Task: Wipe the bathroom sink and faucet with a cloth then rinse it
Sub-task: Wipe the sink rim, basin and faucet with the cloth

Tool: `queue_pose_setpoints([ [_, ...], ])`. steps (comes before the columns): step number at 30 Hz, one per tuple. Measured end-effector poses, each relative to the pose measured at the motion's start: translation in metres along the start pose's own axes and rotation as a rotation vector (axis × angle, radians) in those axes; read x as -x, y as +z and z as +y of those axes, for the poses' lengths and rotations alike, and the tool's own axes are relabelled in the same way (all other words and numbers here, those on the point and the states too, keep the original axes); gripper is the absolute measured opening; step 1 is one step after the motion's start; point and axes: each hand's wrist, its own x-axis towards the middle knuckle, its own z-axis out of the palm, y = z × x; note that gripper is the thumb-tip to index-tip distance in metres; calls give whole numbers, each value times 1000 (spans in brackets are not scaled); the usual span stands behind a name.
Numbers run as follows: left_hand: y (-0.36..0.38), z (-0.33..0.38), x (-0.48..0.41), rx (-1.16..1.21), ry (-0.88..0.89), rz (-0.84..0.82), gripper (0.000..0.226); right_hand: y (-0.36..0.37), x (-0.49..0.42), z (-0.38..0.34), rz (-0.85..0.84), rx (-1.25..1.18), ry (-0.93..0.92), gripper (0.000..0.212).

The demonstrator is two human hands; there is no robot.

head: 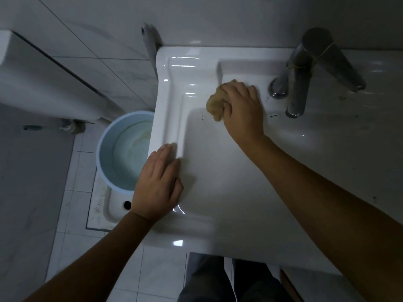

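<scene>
The right hand (241,110) presses a crumpled tan cloth (214,105) against the white glazed ceramic sink (218,192), at the far left corner of the basin where the inner wall meets the flat ledge behind it. Its fingers (231,88) are curled down over the wad and hold it bunched against the porcelain; only the left part of the cloth shows from under the hand. A few dark specks and a thin brownish mark lie on the basin floor just near and left of the cloth.

The left hand (158,184) lies flat on the left rim of the sink, fingers (163,153) straight and close together, gripping nothing; it looks like a brace for the body.

The dull grey metal faucet (298,83) stands to the right of the cloth, near it but not touching. Its base sits on the far ledge, and its spout runs from the far side toward the near side, ending over the basin. A broad lever handle angles off to the right, with a thin yellowish band looped around faucet and handle. The right hand is plainly the nearer one, so the cloth has only to travel rightward along the ledge to reach the base. More dark specks dot the ledge around that base and further right, so wiping seems to be under way, with the faucet and the rinse not yet done.

On the tiled floor to the left, beside the sink, stands a pale blue round plastic basin (122,153).
</scene>
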Motion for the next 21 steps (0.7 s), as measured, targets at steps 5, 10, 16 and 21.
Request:
queue_pose_setpoints([
  [5,1,-2,-1,-29,27,8,45,-30,25,54,37,1,106,39],
  [10,1,-2,1,-43,13,13,47,-28,34,62,47,51,108,46],
  [16,1,-2,1,-31,-1,32,44,-3,27,22,129,-51,273,46],
  [21,3,-2,2,-46,-13,28,44,28,13,-29,40,-160,135,45],
])
